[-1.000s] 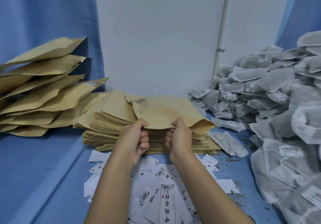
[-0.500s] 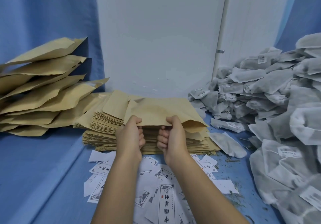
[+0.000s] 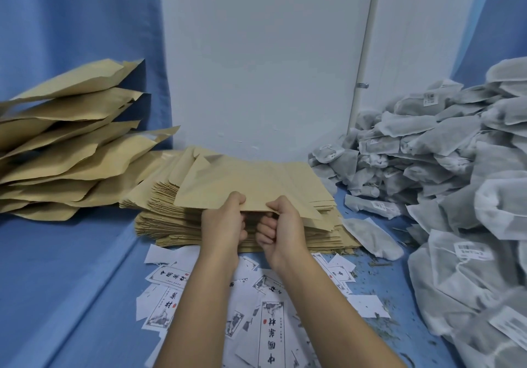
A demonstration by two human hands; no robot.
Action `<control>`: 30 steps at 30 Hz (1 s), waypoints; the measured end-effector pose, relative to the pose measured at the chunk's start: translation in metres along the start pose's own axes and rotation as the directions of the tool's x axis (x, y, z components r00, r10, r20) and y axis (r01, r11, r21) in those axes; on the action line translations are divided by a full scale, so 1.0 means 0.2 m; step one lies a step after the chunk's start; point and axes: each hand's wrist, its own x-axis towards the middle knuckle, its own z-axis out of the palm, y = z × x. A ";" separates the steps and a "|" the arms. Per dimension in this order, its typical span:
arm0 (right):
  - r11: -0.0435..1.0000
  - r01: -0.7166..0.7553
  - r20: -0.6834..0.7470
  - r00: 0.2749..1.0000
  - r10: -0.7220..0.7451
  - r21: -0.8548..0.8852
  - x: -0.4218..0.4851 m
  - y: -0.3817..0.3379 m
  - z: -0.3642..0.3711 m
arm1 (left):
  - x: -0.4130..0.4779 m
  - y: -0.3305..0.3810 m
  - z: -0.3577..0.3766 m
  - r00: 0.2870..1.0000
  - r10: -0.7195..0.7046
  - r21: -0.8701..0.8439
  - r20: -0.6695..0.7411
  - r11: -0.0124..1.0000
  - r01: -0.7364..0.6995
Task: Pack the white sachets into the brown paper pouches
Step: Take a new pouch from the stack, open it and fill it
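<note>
Top pouch: we hold one brown paper pouch (image 3: 251, 188) by its near edge, over the stack of flat pouches (image 3: 171, 225) at the middle of the blue table (image 3: 71, 267).
Left hand: our left hand (image 3: 224, 222) pinches that edge, thumb on top and fingers curled beneath.
Right hand: our right hand (image 3: 281, 225) pinches it just beside the left in the same way.
Change: a second ago our hands gripped the edge further apart; now they sit almost knuckle to knuckle, and the pouch lies flatter.
Meaning: we judge that we are working the mouth open; no sachet is in it yet.
Sachets: the white sachets (image 3: 427, 153) are heaped at the right, well apart from our hands; one loose sachet (image 3: 370, 236) lies just beside the stack.
Filled pouches: puffed brown pouches (image 3: 65, 150) are piled at the left.
Writing: the printed slips (image 3: 272, 327) under our forearms carry black Chinese characters and a small red seal; we read 中国, and the rest is too small.
Sachet tags: barcode-like print, unreadable.
</note>
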 end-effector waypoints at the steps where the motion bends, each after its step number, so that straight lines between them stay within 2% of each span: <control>1: 1.000 -0.003 0.013 1.000 0.003 -0.005 0.00 0.00 0.00 | 0.00 0.00 0.00 0.999 -0.013 0.011 0.033 1.000 0.013; 3: 0.997 -0.015 0.047 0.999 0.018 -0.079 0.00 0.01 0.00 | -0.02 -0.01 0.00 0.992 -0.053 0.052 0.119 0.998 0.047; 5: 0.988 -0.027 0.071 0.997 0.038 -0.150 -0.01 0.02 0.00 | -0.03 -0.01 0.00 0.989 -0.069 0.037 0.134 0.997 0.064; 9: 1.000 0.001 -0.007 1.000 -0.001 -0.024 0.01 0.03 -0.02 | 0.00 -0.01 0.00 1.000 0.008 0.017 0.007 1.000 -0.008; 11: 1.000 0.023 -0.025 0.999 -0.023 -0.012 0.02 0.03 -0.02 | -0.01 -0.02 0.00 0.999 -0.008 0.024 0.048 1.000 0.007; 14: 0.999 0.001 0.035 0.999 0.000 -0.050 0.02 0.03 -0.02 | -0.05 -0.03 0.03 0.988 -0.043 0.079 0.146 0.996 0.031; 16: 0.999 -0.022 0.066 0.998 0.024 -0.027 0.01 0.03 -0.02 | -0.04 -0.02 0.03 0.993 0.002 0.048 0.122 0.999 -0.008; 19: 0.999 0.027 -0.012 1.000 -0.026 0.017 0.02 0.05 -0.03 | -0.02 -0.02 0.02 0.998 0.060 0.055 0.032 0.997 -0.062; 21: 0.999 0.036 -0.038 0.999 -0.035 0.035 0.03 0.06 -0.04 | -0.01 -0.04 0.01 0.997 0.066 0.074 0.026 0.995 -0.068; 26: 0.998 -0.023 0.060 0.998 0.027 -0.066 0.02 0.05 -0.03 | -0.03 -0.04 0.02 0.990 0.003 0.126 0.143 0.992 -0.021; 28: 0.995 -0.049 0.083 0.995 0.057 -0.090 0.02 0.05 -0.04 | -0.02 -0.02 0.01 0.994 0.035 0.094 0.101 0.995 -0.045; 30: 0.995 0.007 0.060 0.998 -0.001 -0.099 0.02 0.04 -0.04 | 0.00 -0.01 -0.01 0.997 0.055 0.090 0.055 0.994 -0.060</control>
